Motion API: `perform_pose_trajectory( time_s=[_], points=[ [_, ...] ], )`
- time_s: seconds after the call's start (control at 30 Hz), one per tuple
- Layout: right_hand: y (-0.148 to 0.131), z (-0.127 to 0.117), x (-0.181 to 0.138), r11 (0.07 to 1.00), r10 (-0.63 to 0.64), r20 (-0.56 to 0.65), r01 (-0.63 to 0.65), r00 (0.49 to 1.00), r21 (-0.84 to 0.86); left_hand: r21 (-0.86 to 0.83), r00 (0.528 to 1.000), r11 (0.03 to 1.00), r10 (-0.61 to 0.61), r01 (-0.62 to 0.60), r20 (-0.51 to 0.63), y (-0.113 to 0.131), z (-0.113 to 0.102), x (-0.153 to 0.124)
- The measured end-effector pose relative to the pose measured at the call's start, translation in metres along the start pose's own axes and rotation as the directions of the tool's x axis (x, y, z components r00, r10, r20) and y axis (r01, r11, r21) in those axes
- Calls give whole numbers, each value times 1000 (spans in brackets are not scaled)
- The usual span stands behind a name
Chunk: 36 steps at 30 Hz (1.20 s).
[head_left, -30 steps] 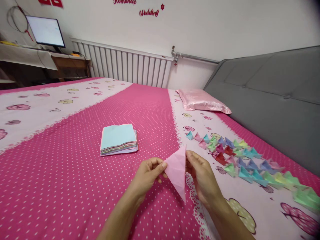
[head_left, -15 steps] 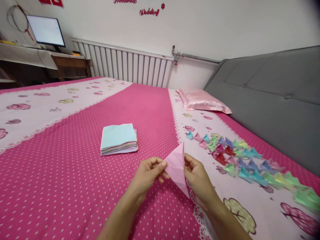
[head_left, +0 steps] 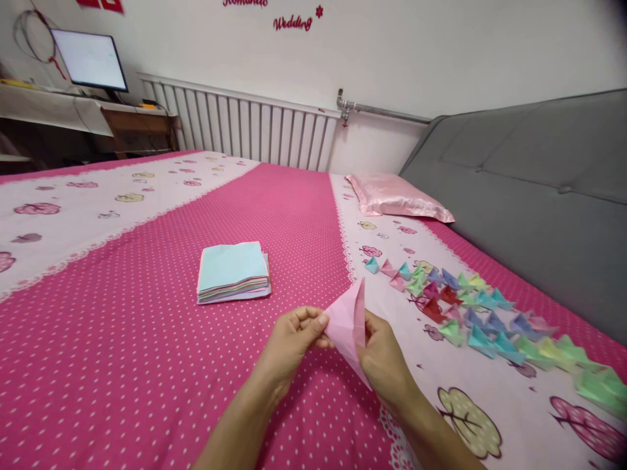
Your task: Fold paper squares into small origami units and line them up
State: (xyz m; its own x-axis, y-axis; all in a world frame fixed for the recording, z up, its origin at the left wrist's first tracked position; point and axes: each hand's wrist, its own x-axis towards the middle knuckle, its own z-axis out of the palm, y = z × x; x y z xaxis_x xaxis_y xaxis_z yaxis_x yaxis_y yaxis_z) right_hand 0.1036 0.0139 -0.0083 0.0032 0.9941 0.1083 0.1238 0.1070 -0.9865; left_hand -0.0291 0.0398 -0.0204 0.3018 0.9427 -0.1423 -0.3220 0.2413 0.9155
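A pink sheet of folded paper, shaped like a triangle with a pocket along its right side, is held above the bed between both hands. My left hand pinches its left corner between thumb and fingers. At the right side, my right hand grips the paper's edge; its fingertips are partly hidden behind and inside the fold. Off to the left lies a stack of coloured paper sheets, light blue on top. Several small folded paper boats in many colours stand in rows to the right.
The bed's pink dotted cover spreads beneath the hands. A shiny pink pillow rests by the grey headboard. Beyond the bed are a white radiator and a desk with a monitor.
The paper's right side has opened into a wider pocket and turned slightly. My right fingers have shifted into the fold, while the left hand keeps its pinch.
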Motion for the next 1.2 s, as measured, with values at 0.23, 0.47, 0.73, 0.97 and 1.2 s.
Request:
perform_pose_trajectory(
  time_s=[0.23, 0.47, 0.73, 0.97, 1.2],
  points=[
    [4, 2, 1, 991, -31, -153, 10, 988, -136, 16, 973, 992, 124, -123, -193, -8, 12, 2],
    [5, 1, 2, 990, -84, -280, 47, 956, -135, 104, 968, 973, 220, -208, -119, -11, 24, -9],
    [10, -1, -1, 948, -238, -362, 134, 901, -289, 219, 966, 946, 254, -239, -44, -15, 32, -18],
    [12, 0, -1, 922, -356, -255, 293, 899, -254, 262, 936, 907, 351, -331, -34, -18, 25, -14],
    [4, -9, 4, 891, -404, -101, 366, 909, -269, -39, 989, 988, 145, -146, -38, -4, 23, -12]
  ],
)
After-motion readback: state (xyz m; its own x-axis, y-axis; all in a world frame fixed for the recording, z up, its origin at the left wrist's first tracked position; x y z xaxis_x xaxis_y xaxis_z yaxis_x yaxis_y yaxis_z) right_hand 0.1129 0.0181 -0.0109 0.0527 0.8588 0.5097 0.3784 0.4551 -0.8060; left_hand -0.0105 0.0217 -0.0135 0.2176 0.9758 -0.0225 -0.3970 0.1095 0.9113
